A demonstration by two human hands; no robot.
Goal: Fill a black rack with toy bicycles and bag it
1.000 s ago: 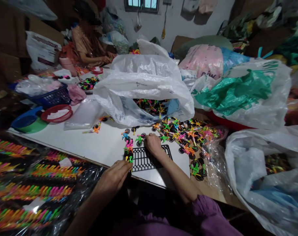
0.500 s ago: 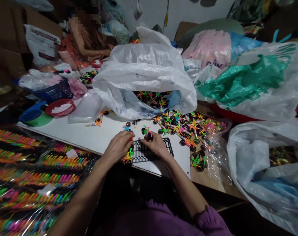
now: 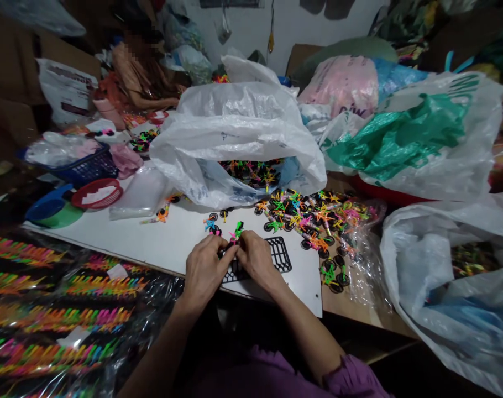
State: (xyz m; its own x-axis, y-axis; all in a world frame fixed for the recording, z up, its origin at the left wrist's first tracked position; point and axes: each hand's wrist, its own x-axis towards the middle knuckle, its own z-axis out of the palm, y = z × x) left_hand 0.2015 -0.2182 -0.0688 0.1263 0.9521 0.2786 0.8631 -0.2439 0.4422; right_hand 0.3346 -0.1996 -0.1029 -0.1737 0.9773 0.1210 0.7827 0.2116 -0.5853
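Observation:
My left hand (image 3: 204,266) and my right hand (image 3: 257,258) meet over the left part of a black plastic grid tray (image 3: 281,255) near the table's front edge. A small green and pink toy bike (image 3: 236,232) sticks up between the fingertips, pinched by my right hand. My left hand's fingers are closed right beside it; what lies under them is hidden. Just beyond the left hand, a blue toy bike (image 3: 210,224) with black wheels lies on the white tabletop (image 3: 168,246).
Many toy bikes (image 3: 309,216) are heaped at the right. Behind stands an open white sack (image 3: 235,132) with more inside. A red basket (image 3: 97,193) and clear plastic bags (image 3: 136,193) lie at left. Packed rows of bikes (image 3: 56,316) fill the lower left. Another person (image 3: 139,77) sits at back left.
My right hand has moved left with the green and pink toy bike, over the tray's left part. Both hands are now together, where they were apart. The view has shifted slightly.

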